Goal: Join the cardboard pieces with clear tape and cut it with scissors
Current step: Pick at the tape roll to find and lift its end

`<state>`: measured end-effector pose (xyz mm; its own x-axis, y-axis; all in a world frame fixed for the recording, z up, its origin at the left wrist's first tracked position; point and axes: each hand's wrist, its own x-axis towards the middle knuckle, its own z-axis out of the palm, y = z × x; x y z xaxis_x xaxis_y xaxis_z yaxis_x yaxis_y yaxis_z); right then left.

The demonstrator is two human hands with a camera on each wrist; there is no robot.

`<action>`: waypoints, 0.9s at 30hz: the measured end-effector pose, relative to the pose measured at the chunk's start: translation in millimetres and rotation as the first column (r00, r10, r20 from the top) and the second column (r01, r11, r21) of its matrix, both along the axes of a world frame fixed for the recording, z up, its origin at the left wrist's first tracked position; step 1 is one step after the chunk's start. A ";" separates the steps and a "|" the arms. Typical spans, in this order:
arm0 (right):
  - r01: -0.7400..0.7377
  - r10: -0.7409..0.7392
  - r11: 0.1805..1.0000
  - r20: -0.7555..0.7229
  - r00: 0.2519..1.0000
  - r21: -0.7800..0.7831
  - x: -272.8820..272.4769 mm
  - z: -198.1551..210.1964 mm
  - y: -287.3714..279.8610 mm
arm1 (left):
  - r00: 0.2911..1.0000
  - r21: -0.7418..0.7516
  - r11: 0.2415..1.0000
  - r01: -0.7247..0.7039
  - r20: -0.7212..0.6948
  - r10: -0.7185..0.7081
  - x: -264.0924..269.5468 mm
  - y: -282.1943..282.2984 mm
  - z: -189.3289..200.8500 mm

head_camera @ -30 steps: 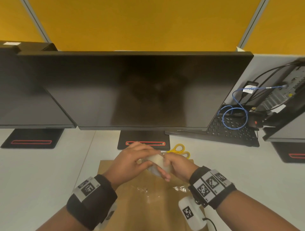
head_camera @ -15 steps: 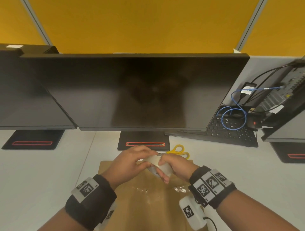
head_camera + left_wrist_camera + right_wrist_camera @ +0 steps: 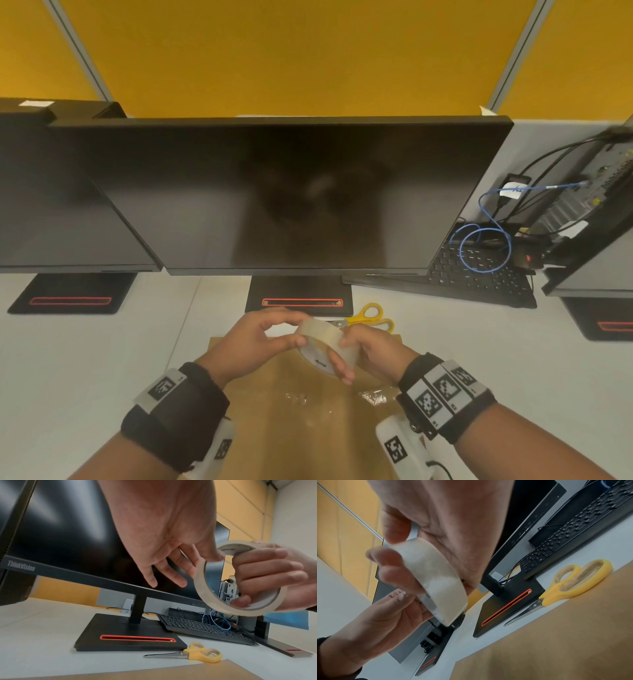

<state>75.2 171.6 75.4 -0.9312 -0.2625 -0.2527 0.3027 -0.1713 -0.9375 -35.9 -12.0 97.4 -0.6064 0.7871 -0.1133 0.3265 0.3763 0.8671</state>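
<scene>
White desk [image 3: 85,370] | both hands grip tape roll [image 3: 325,337] | scissors [image 3: 368,318] idle

The word "ThinkVision" is on the bottom edge of the monitor [image 3: 72,573]. The tape roll's [image 3: 240,580] print is too blurry to read.

A: Where are the hands?

B: Both are raised close together, forearms reaching in from the near edge, each wrist wrapped in a black band with square markers. The right hand [image 3: 371,349] has its fingers [image 3: 267,574] curled through the hole of a translucent roll of clear tape [image 3: 240,580].

A: And the left hand [image 3: 255,339]?

B: Thumb and forefinger pinch the roll's outer rim; its other fingers hang loosely spread.
</scene>
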 end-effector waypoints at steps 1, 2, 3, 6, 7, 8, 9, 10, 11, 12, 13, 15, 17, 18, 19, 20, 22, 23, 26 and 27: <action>-0.004 0.003 1.000 0.005 1.000 0.027 -0.4 0.5 0.7 | 1.000 0.014 1.000 0.002 -0.016 -0.002 0.7 0.4 1.2; 0.003 -0.004 0.997 0.021 1.000 0.078 -0.7 1.8 0.6 | 0.999 0.018 1.000 0.018 -0.041 -0.017 1.2 1.2 2.5; 0.010 -0.015 0.992 0.035 0.999 0.128 -1.0 3.9 1.4 | 0.996 0.011 0.999 0.049 -0.078 -0.048 1.7 2.0 3.2; 0.072 -0.090 0.971 0.067 0.994 0.230 -3.6 4.8 1.6 | 0.957 -0.070 0.986 0.149 -0.242 -0.161 3.7 4.9 4.1; 0.100 -0.120 0.967 0.073 0.990 0.233 -4.4 4.0 0.9 | 0.951 -0.075 0.986 0.150 -0.260 -0.165 4.2 5.7 4.4; 0.127 -0.146 0.969 0.080 0.986 0.210 -5.0 3.6 -0.6 | 0.960 -0.060 0.989 0.135 -0.239 -0.145 4.4 6.4 4.7; 0.134 -0.147 0.978 0.070 0.987 0.162 -5.1 2.6 -1.8 | 0.976 -0.040 0.993 0.111 -0.186 -0.116 4.2 6.5 4.9; 0.123 -0.129 0.986 0.047 0.991 0.113 -4.8 2.1 -3.0 | 0.988 -0.036 0.995 0.090 -0.120 -0.094 4.1 6.4 4.6; 0.099 -0.101 0.993 0.026 0.995 0.068 -4.6 1.4 -3.2 | 0.995 -0.051 0.995 0.082 -0.057 -0.085 4.0 6.0 3.6; 0.077 -0.078 0.996 0.012 0.997 0.041 -4.6 1.4 -3.3 | 0.996 -0.068 0.994 0.084 -0.008 -0.085 3.5 5.3 1.6; 0.061 -0.061 0.998 -0.003 0.998 0.013 -4.9 1.3 -2.9 | 0.996 -0.075 0.994 0.084 0.025 -0.082 2.5 4.3 -1.9; 0.047 -0.047 0.999 -0.023 0.999 0.016 -5.9 0.9 -3.4 | 0.997 -0.054 0.997 0.052 0.054 -0.049 0.6 2.0 -7.3; 0.044 -0.043 0.998 -0.030 0.999 0.045 -6.7 -1.8 -1.7 | 0.998 -0.032 0.999 0.011 0.056 -0.009 -0.3 1.0 -9.3; 0.040 -0.038 0.997 -0.028 0.999 0.059 -6.5 -1.1 -1.0 | 0.999 -0.028 1.000 0.002 0.048 0.000 -0.1 1.3 -9.1; 0.029 -0.027 0.997 -0.022 0.999 0.071 -6.1 0.8 -0.4 | 0.999 -0.023 1.000 0.000 0.036 0.000 0.4 1.6 -8.0; 0.020 -0.020 0.996 -0.008 1.000 0.092 -5.7 3.2 -0.6 | 1.000 -0.020 1.000 0.008 0.015 -0.008 1.3 2.3 -6.2; 0.007 -0.011 0.987 0.027 1.000 0.163 -5.0 7.0 -0.9 | 0.997 -0.034 0.998 0.053 -0.055 -0.054 2.3 3.7 -2.7; 0.004 -0.015 0.978 0.048 0.999 0.208 -4.3 9.2 -1.7 | 0.991 -0.056 0.995 0.079 -0.100 -0.084 2.2 4.5 -1.4; 0.040 -0.067 0.959 0.088 0.994 0.279 -4.5 13.8 -5.3 | 0.956 -0.146 0.978 0.149 -0.231 -0.181 2.2 5.8 1.4; 0.091 -0.121 0.953 0.089 0.989 0.291 -5.1 14.5 -5.1 | 0.942 -0.168 0.973 0.160 -0.268 -0.202 2.7 6.1 1.7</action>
<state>70.2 166.6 90.0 -0.9141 -0.0667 -0.4000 0.3963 0.0620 -0.9160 -33.1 -5.9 99.2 -0.4783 0.8748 -0.0770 0.6234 0.4000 0.6719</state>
